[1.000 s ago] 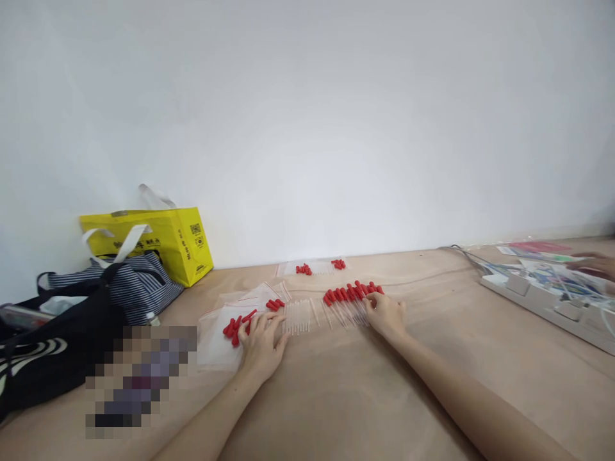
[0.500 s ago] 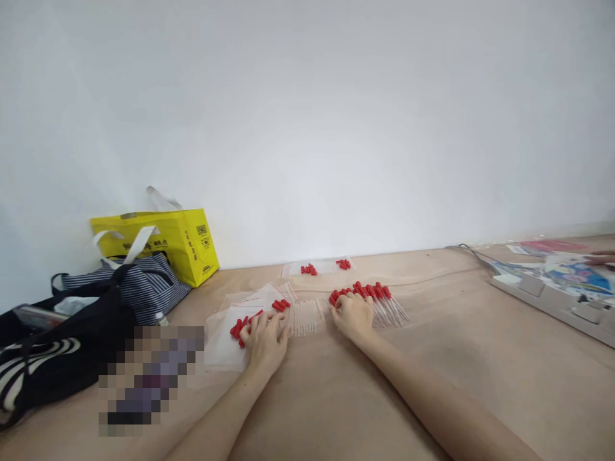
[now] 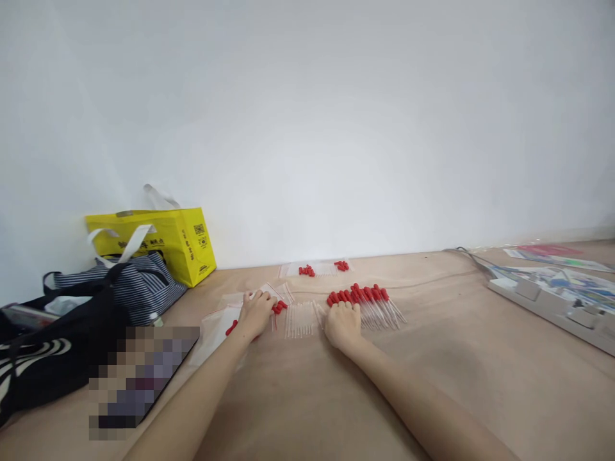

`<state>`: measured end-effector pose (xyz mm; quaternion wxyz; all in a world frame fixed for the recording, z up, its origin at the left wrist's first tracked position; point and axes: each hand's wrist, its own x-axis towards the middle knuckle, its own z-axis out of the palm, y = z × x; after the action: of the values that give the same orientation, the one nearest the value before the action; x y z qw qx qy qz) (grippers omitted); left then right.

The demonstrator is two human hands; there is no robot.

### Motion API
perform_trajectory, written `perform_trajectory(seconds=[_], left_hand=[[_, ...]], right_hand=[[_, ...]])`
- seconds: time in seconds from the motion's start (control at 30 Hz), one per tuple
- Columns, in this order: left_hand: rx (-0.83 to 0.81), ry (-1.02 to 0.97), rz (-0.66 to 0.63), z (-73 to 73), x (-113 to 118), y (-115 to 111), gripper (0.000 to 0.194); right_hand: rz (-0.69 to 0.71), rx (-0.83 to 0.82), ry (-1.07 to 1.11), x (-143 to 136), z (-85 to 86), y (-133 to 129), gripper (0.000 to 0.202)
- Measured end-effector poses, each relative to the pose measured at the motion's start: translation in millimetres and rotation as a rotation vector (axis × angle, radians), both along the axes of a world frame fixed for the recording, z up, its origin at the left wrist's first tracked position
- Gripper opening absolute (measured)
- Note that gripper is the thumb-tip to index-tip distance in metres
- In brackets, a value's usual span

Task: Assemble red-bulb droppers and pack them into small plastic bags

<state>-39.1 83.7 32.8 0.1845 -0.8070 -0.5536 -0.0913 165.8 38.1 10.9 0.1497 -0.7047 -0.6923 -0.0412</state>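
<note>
My left hand [image 3: 257,315] reaches over flat clear zip bags [image 3: 214,333], its bent fingers apart beside a small group of red rubber bulbs [image 3: 279,307]. More red bulbs [image 3: 231,328] peek out from under its wrist side. Thin clear tubes [image 3: 300,320] lie in a row between my hands. My right hand [image 3: 343,325] is closed, knuckles up, at the near left end of a row of droppers with red bulbs [image 3: 368,294] and clear stems [image 3: 384,314]. Its fingertips, and whatever they hold, are hidden.
Farther back, a clear bag [image 3: 324,269] lies with red bulbs and tubes. At left stand a yellow bag [image 3: 192,246], a striped bag [image 3: 144,288] and a black bag [image 3: 62,358], near a blurred-out flat object [image 3: 148,378]. A white power strip [image 3: 552,307] sits at right.
My left hand has shifted up, away from me, across the bulbs. My right hand has drawn back slightly toward me and left, its fingers now curled. A person's hand at the far right has left view.
</note>
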Motion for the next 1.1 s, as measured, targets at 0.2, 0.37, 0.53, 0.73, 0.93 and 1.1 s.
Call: perform_trajectory(seconds=[0.2, 0.37, 0.53, 0.73, 0.93, 1.1], left_hand=[[0.034, 0.058, -0.042, 0.6, 1, -17, 0.027], [0.039, 0.082, -0.059, -0.4, 1, -13, 0.029], [0.036, 0.074, -0.084, 1.2, 4, -4, 0.024], [-0.006, 0.046, -0.133, 7.3, 5, -2, 0.023], [-0.035, -0.053, -0.184, 16.1, 18, -28, 0.023], [-0.099, -0.248, -0.241, -6.4, 51, -86, 0.016]], right_hand=[[0.210, 0.252, 0.129, 43, -19.9, -33, 0.019], [0.356, 0.332, 0.293, 79, -39.0, -53, 0.019], [0.441, 0.363, 0.378, 85, -37.5, -61, 0.017], [0.487, 0.348, 0.348, 79, -32.2, -61, 0.026], [0.483, 0.307, 0.399, 81, -27.2, -61, 0.023], [0.523, 0.267, 0.436, 73, -23.3, -65, 0.018]])
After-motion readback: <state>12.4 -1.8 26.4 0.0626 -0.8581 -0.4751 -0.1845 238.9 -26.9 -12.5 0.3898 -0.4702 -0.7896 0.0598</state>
